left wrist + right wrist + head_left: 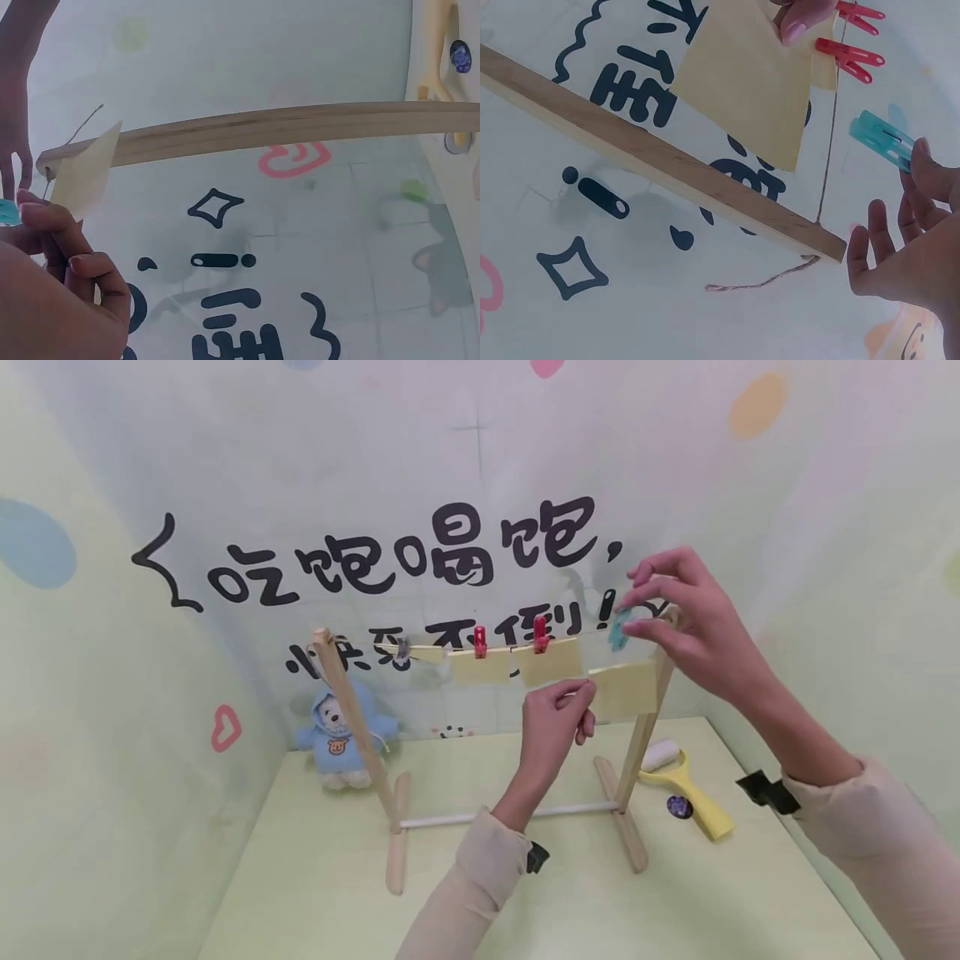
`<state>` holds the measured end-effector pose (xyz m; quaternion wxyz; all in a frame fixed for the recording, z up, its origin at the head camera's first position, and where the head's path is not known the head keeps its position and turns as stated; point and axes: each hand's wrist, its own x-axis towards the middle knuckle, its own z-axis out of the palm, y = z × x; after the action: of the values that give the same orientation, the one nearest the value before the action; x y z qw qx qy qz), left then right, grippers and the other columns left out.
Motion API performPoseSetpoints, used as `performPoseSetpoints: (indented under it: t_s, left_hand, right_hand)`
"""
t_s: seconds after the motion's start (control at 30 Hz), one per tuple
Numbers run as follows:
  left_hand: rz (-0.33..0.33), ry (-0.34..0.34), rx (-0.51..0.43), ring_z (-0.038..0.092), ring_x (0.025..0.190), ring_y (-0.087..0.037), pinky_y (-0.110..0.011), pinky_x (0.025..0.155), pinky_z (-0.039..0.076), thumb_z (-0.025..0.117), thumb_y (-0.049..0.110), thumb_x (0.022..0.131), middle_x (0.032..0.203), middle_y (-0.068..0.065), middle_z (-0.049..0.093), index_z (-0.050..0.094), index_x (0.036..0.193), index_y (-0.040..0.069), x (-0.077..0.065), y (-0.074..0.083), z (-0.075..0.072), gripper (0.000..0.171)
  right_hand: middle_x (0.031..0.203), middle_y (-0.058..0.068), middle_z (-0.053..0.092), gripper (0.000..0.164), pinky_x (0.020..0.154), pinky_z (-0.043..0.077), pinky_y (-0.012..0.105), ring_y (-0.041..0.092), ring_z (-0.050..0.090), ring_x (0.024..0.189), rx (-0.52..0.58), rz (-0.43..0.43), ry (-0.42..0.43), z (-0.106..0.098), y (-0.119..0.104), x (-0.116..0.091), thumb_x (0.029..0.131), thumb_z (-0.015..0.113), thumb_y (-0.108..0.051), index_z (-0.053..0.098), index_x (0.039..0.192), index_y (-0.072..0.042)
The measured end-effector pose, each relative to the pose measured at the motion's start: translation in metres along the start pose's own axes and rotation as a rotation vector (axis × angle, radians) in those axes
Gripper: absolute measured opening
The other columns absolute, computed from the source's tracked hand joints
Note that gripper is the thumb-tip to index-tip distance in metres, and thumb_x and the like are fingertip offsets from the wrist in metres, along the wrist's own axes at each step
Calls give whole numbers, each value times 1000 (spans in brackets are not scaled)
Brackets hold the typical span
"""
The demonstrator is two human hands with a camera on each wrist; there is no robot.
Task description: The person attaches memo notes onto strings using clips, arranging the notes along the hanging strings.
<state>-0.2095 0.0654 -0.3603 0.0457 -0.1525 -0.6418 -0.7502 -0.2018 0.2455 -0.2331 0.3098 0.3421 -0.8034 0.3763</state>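
Observation:
My left hand (551,722) pinches a pale yellow paper sheet (626,692) by its upper left corner, just below the string (829,150). Above that sheet, my right hand (693,631) holds a teal clothespin (881,139) between thumb and fingers, apart from both paper and string in the right wrist view. Two more yellow sheets (480,670) hang farther left under red clothespins (480,642). At the left end, a greyish clip (403,648) holds another yellow paper (427,653) on the string.
The string runs between wooden posts (352,718) joined low down by a white rod (577,809). Behind the left post sits a plush toy in blue (341,743). A yellow-handled roller (701,802) and a small dark round object (679,807) lie right of the stand on the table (315,893).

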Motion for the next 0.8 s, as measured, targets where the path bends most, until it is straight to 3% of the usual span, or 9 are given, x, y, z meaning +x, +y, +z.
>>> performPoseSetpoints:
  t_s: [0.3,0.8]
  left_hand:
    - [4,57,-58,51,42,-7,-18,48,46,69,13,109,55,4,60,78,121,-6,14,12,6,24]
    - [-8,82,-67,51,41,-7,-18,46,46,69,14,109,55,2,61,77,124,-6,19,14,10,25]
  right_hand:
    - [117,-19,50,17,100,38,17,-1,49,124,-16,69,-7,-1,19,25,90,81,14,78,105,7]
    - [117,-20,51,20,98,36,18,-3,48,124,-49,133,-58,-8,25,26,90,81,14,80,108,5]
